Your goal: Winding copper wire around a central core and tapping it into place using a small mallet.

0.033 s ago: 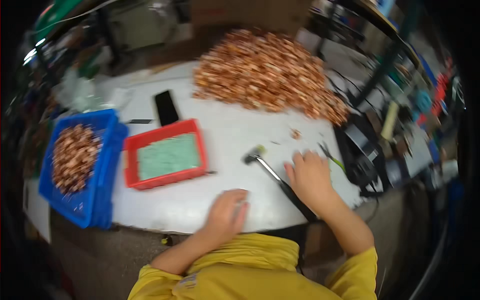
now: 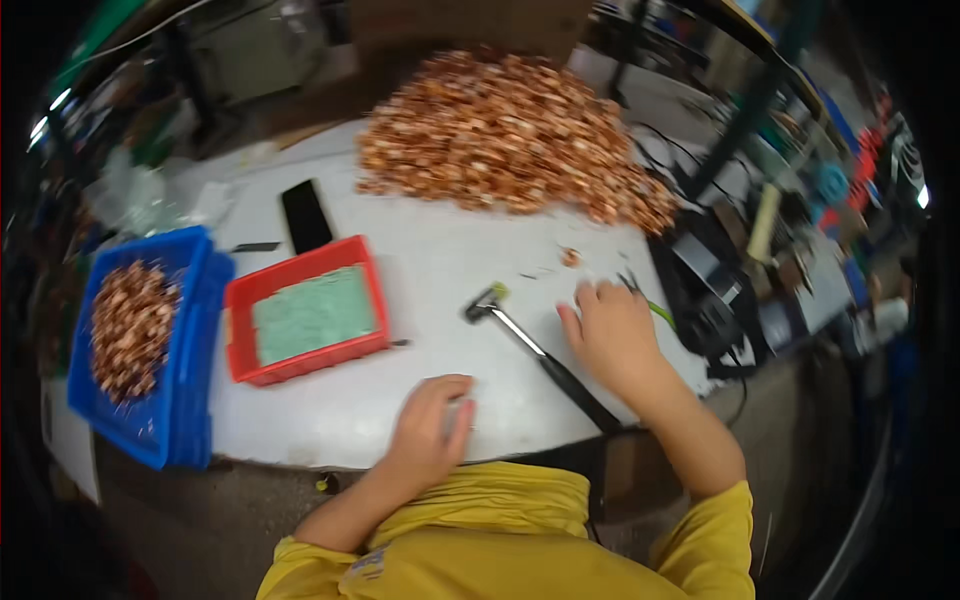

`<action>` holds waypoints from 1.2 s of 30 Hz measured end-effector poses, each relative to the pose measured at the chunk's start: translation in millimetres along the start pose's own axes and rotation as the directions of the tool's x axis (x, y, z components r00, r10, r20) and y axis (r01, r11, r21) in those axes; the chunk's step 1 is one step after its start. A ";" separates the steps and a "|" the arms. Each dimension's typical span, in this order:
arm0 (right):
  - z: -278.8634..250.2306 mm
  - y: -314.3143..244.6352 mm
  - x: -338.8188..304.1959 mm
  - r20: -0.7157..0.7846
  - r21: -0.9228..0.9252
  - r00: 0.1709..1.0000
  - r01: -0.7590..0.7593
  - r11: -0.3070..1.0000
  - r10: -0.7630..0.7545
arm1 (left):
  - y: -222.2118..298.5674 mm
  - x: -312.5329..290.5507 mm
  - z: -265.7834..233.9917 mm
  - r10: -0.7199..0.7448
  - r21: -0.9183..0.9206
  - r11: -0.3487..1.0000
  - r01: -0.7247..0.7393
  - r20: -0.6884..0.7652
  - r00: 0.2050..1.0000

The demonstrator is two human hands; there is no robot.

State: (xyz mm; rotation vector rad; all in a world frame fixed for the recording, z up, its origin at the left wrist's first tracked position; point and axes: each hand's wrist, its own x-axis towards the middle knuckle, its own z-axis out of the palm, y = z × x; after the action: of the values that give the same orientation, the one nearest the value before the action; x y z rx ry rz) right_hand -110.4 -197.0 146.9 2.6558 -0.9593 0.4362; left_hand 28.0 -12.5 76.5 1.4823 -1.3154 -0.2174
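Observation:
My left hand [image 2: 428, 432] hovers at or rests on the table's near edge, fingers bent and the thumb apart from them. Nothing shows between them. To the right, my right hand [image 2: 613, 335] is palm down over the white tabletop, its fingers and thumb apart. Between the hands lies a hammer [image 2: 540, 352] with a metal shaft, black grip and small head with one yellow-green face. Just beyond my right fingers is a green-handled hand tool [image 2: 660, 314], partly hidden. A small copper-coloured piece [image 2: 570, 257] lies farther out.
A big heap of copper-coloured pieces [image 2: 510, 140] covers the far side. On the left stand a red bin [image 2: 310, 368] of pale green pieces and blue crates [image 2: 200, 370] with more copper pieces. A black phone [image 2: 306, 216] lies behind the bin; black equipment [image 2: 715, 290] sits right.
The whole view has shifted a little, so the table's things appear farther left. Both hands keep nearly the same places and poses over the table.

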 end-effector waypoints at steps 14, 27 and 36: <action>65.7 74.3 63.5 0.199 0.302 0.980 -0.045 0.952 -0.017 | 6.1 3.0 0.7 0.006 -0.059 0.998 -0.002 0.058 0.998; -56.8 -20.7 -8.6 0.075 0.887 0.948 0.078 0.455 -0.310 | 27.3 16.9 -12.6 -0.424 -0.824 0.102 0.558 0.471 0.773; -65.3 -27.1 -38.6 0.110 0.932 0.986 -0.059 0.358 -0.122 | 28.9 3.1 -6.5 -0.124 -0.714 -0.257 0.652 0.693 0.710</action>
State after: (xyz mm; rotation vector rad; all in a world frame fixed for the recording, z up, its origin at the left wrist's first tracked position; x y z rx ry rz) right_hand -133.0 -131.4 187.9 3.8035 -0.8054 1.0499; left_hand 16.7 -5.3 103.1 0.3215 -0.3381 -1.7096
